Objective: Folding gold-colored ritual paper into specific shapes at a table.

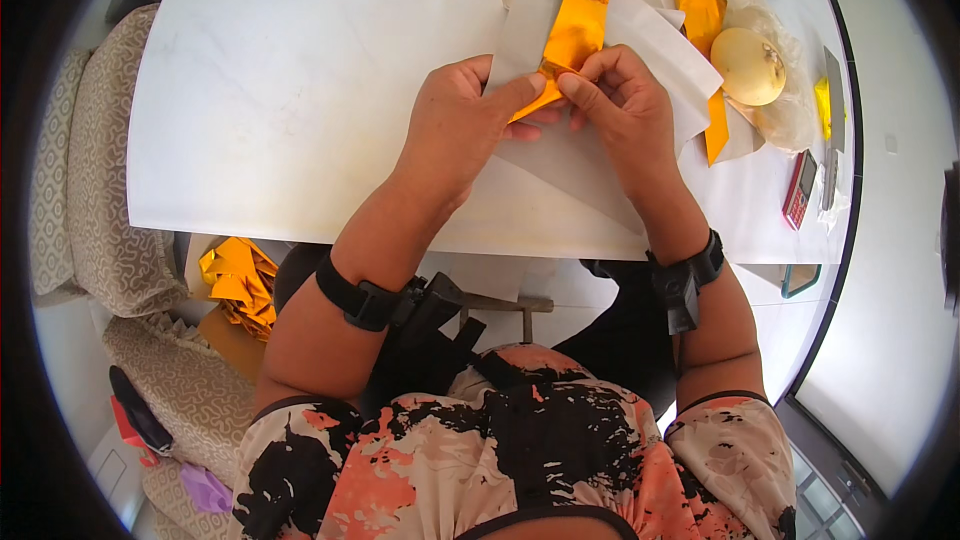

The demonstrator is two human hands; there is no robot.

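Observation:
A sheet of gold foil paper (577, 15), pale on its reverse side, is held up between my two hands above the white table (300, 105). On its lower left edge, my left hand (469, 109) pinches a fold with the thumb on top. My right hand (619, 101) grips the same fold close by, thumb and bent fingers meeting at the gold strip. Both thumbs almost touch. Under my hands and wrists lie more sheets of pale-backed paper (652, 52). The fingers beneath the foil are partly hidden.
To the right are gold foil strips (697, 15), a round yellowish fruit or gourd (748, 66), a crumpled plastic bag (795, 105) and a red keypad phone (799, 190). Below the table's left edge, a box holds folded gold paper (238, 281). Patterned chairs (112, 165) stand at the left.

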